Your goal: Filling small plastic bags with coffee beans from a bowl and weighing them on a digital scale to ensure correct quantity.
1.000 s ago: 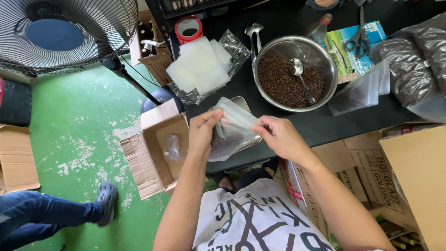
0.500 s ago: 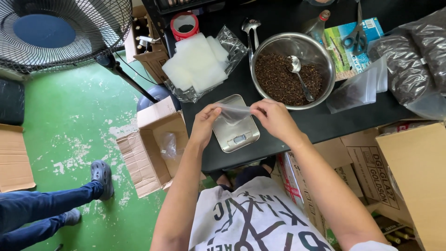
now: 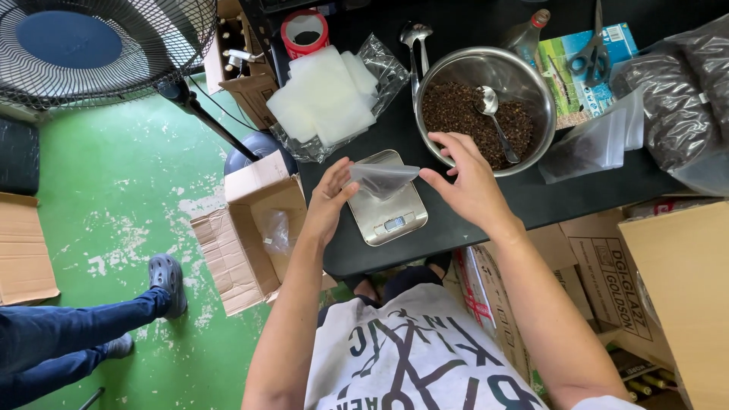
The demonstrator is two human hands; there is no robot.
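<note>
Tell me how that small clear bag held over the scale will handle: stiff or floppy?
Probably floppy: the small clear bag sags between the left hand and right hand, held above the scale. Likely very light, since it looks empty. Its glossy film may be slippery and could drift in air from the fan.

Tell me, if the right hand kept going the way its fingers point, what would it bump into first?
Probably the metal bowl of dark bits: the right hand points up toward its near rim, though height is hard to judge.
</note>
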